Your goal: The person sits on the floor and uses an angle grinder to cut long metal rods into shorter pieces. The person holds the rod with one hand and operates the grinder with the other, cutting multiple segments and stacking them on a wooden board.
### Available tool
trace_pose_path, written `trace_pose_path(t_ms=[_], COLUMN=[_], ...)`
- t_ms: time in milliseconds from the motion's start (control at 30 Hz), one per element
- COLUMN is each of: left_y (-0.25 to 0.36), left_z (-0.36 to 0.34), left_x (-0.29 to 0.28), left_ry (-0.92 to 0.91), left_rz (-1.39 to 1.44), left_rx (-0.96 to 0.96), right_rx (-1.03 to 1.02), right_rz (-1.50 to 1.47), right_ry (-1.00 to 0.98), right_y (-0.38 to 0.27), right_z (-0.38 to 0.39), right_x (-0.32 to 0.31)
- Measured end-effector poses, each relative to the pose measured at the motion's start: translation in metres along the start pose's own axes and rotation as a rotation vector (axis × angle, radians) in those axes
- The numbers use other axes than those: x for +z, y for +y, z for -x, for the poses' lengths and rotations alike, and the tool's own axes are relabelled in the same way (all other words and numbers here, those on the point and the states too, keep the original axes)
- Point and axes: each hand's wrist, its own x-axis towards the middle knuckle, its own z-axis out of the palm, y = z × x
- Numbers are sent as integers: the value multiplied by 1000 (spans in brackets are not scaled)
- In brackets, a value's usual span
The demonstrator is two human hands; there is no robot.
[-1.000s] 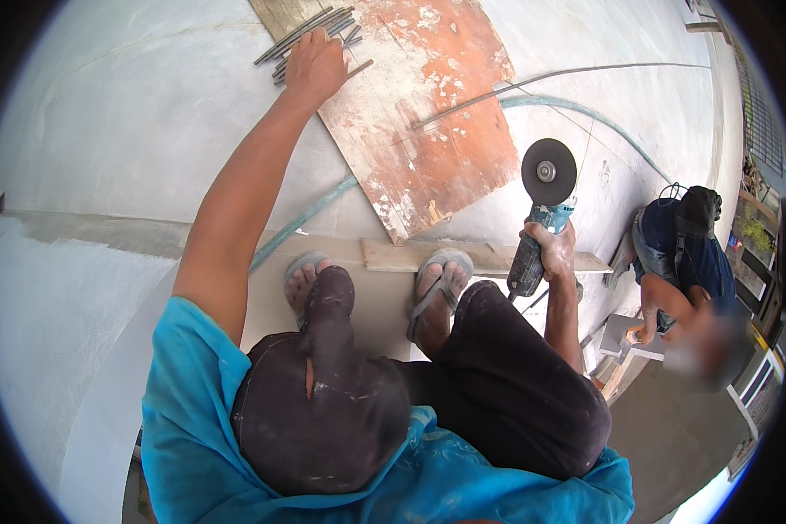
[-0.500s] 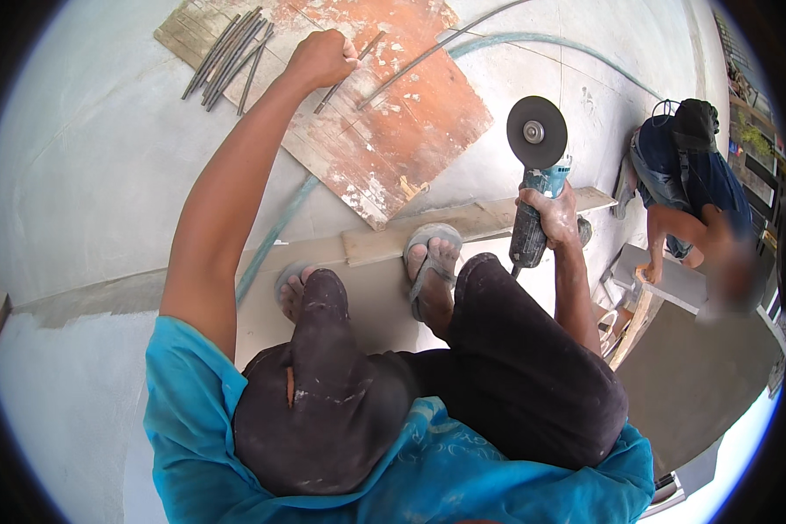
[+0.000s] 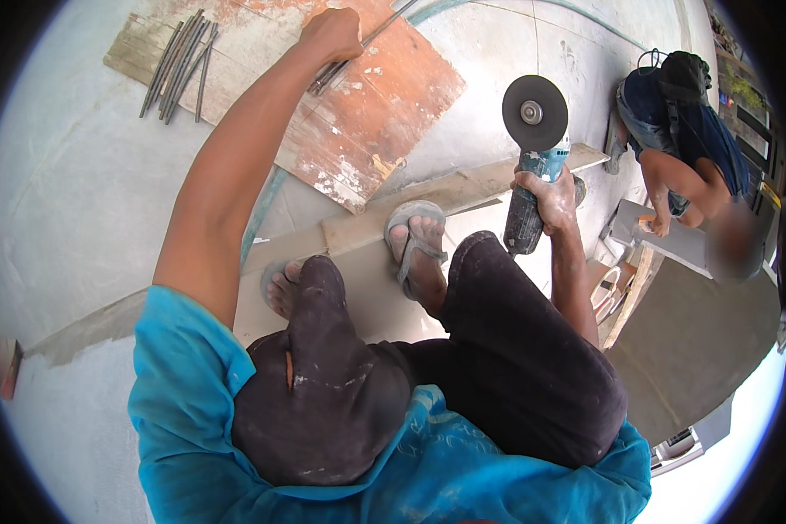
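My left hand [image 3: 330,35] is stretched far forward and closed around a thin steel rod [image 3: 371,39] that lies across a reddish plywood board [image 3: 371,113]. A bundle of several similar rods [image 3: 176,63] rests on the board's far left end. My right hand [image 3: 546,196] grips the body of a teal angle grinder [image 3: 533,166], its grey disc [image 3: 534,112] pointing up and away from me. I am squatting, with both sandalled feet [image 3: 415,240] on a pale wooden plank [image 3: 463,192].
Another person [image 3: 681,148] crouches at the right, working on a grey slab [image 3: 664,240]. A pale hose [image 3: 262,205] runs under the board across the grey concrete floor [image 3: 87,192]. A raised grey surface [image 3: 699,341] sits at lower right.
My left hand has left the rod bundle and taken hold of a single rod farther right on the board. The grinder has stayed in my right hand, raised slightly.
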Motion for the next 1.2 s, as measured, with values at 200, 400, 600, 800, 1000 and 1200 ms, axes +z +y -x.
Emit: trace_pose_path(t_ms=[200,400,600,800,1000,1200], left_y=[0,3,-27,-37,-37,-34], left_z=[-3,35,124,160,167,169], left_x=[-2,-21,-27,-22,-21,-20], left_ry=[-11,-135,-159,-126,-34,-41], left_rz=[23,30,34,129,172,223], left_rx=[-65,-97,-205,-274,-194,-245], right_rx=[-21,-83,-108,-156,-220,-272], right_rz=[-59,7,60,166,259,351], right_ry=[-26,-62,-111,-197,-269,-297], right_y=[-7,-13,-24,-39,-62,-69], right_z=[-2,-9,-19,-34,-45,-65], right_x=[7,12,25,51,80,106])
